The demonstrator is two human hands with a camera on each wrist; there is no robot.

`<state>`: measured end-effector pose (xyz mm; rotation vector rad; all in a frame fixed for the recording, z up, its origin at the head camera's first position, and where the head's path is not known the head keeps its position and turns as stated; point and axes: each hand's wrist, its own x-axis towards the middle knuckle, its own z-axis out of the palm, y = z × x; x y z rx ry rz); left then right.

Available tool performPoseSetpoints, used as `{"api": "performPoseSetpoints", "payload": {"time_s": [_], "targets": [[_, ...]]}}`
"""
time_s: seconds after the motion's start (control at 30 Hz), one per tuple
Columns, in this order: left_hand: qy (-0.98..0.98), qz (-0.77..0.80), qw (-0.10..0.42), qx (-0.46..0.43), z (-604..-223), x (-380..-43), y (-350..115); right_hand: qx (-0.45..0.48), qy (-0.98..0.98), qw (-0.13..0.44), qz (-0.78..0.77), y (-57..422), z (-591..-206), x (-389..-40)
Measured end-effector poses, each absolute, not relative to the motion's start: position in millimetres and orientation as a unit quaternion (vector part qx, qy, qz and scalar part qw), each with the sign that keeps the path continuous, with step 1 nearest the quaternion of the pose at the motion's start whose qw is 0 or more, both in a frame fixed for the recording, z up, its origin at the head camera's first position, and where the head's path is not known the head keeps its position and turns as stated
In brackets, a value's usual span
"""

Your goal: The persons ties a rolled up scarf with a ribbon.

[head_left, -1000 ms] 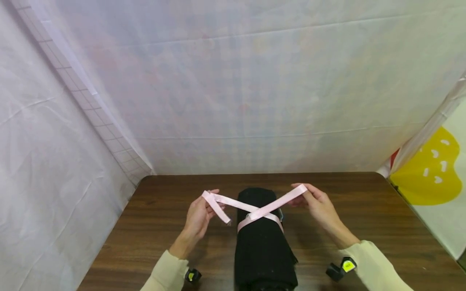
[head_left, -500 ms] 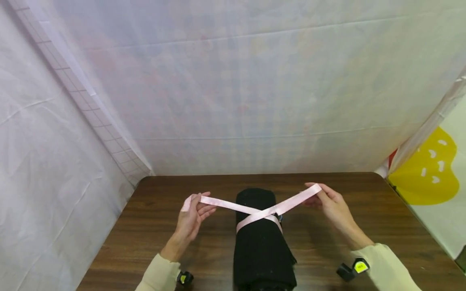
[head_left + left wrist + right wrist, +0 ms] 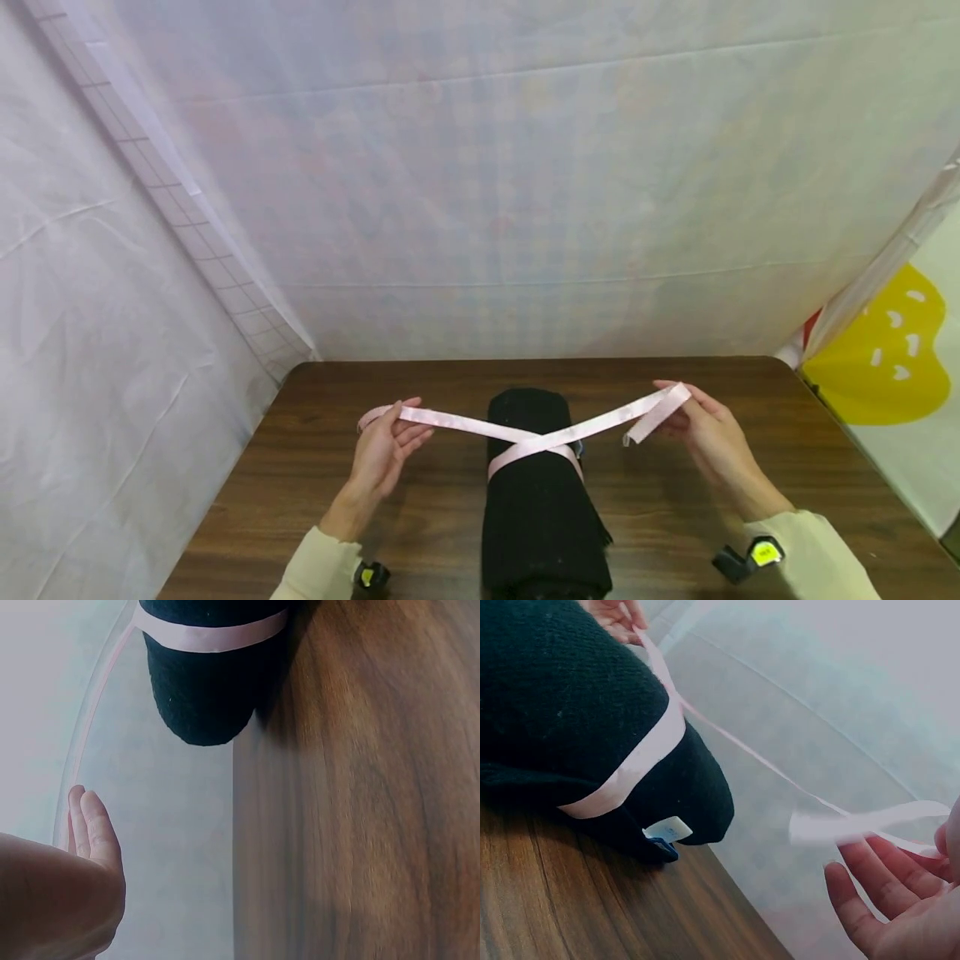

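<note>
A rolled black knit cloth (image 3: pixel 543 517) lies lengthwise on the table, a white label (image 3: pixel 669 829) poking out near its far end. Round it runs a pale pink ribbon (image 3: pixel 525 448), whose two ends cross on top of the roll. My left hand (image 3: pixel 378 450) pinches one end between thumb and forefinger, left of the roll. On the other side my right hand (image 3: pixel 708 433) pinches the other end, and a short tail hangs folded over from its fingers. Both ends stretch nearly straight outward from the crossing. The left wrist view (image 3: pixel 214 636) hides most of the left fingers' grip.
The brown wooden table (image 3: pixel 285 517) has a back edge close beyond the roll. White sheeting (image 3: pixel 480 208) hangs behind it and along the left. A yellow patterned shape (image 3: pixel 885 358) shows at the right. Black wrist cameras (image 3: pixel 750 558) sit at both cuffs.
Both hands have moved outward, drawing the ribbon ends farther apart and the crossing tighter on the roll. The right ribbon tail now hangs down from the right fingers; the roll has stayed put.
</note>
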<state>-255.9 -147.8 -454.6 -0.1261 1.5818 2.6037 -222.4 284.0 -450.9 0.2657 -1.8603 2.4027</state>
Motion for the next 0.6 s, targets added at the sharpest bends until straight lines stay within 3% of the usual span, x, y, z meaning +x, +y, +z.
{"api": "performPoseSetpoints", "payload": {"time_s": [0.6], "targets": [[0.513,0.855,0.048,-0.051,-462,-251,-166,0.129,-0.517,0.025,0.846,327,-467,-219]]}}
